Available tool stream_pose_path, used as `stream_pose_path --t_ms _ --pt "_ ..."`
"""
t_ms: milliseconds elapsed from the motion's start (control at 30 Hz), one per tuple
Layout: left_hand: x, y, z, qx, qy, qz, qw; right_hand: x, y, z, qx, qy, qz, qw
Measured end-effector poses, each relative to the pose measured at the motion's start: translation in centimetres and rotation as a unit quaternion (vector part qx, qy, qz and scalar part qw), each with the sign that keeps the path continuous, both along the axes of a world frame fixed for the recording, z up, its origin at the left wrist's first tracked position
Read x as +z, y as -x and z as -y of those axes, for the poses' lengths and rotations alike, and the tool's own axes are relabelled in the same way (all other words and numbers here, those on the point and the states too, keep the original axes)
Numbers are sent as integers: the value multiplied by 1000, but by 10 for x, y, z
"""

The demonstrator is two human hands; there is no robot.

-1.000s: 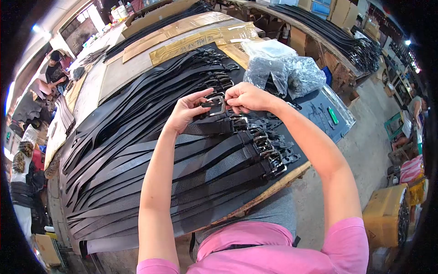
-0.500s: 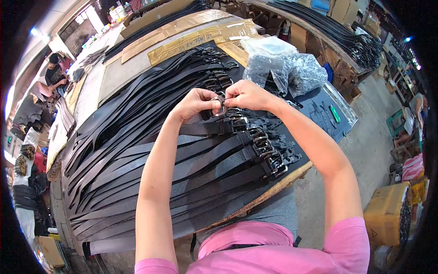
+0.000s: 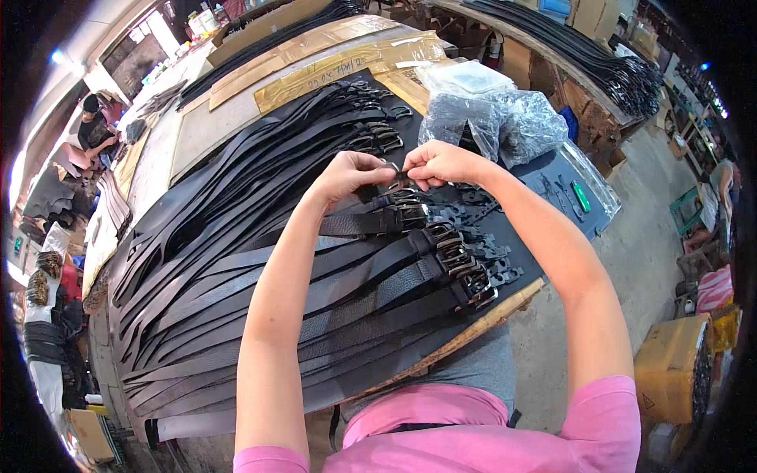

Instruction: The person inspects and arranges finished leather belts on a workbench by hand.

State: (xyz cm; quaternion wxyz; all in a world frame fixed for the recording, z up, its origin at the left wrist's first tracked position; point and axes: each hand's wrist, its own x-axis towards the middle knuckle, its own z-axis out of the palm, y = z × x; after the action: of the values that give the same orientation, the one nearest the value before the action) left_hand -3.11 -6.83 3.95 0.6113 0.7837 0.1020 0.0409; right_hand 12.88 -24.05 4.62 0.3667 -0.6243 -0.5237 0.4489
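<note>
Both hands meet above the middle of the surface [image 3: 236, 118], pinching one small metal belt buckle [image 3: 397, 175] between them: the left hand [image 3: 351, 175] is curled closed on the buckle's left side, the right hand [image 3: 443, 164] closed on its right, fingertips nearly touching. The buckle is mostly hidden by the fingers, so which way it points cannot be told; the black belt strap [image 3: 347, 225] just under the left hand runs with its long axis left to right, buckle end toward the right. Below the hands four finished belts [image 3: 378, 284] lie side by side, their four buckles [image 3: 457, 256] stepped along the near right edge. Many more black straps [image 3: 236, 189] fan away to the left, too many to count. Two clear plastic bags [image 3: 505, 118] sit just beyond the right hand. One green lighter [image 3: 580, 196] lies near the far right corner.
</note>
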Motion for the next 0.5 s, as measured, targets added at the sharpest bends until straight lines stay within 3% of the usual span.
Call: stream_pose_path --t_ms 100,200,400,500 --pt "-11 -1 -27 105 23 63 992 -15 -1 -1 -48 8 29 998" --pt "-23 10 -58 201 -58 83 974 -27 -8 -7 -79 26 45 996" --pt "-39 7 -72 209 -279 78 934 -20 -16 -18 -73 58 18 995" --pt "-45 -5 -68 197 -381 95 898 -46 -30 -33 -71 40 67 994"
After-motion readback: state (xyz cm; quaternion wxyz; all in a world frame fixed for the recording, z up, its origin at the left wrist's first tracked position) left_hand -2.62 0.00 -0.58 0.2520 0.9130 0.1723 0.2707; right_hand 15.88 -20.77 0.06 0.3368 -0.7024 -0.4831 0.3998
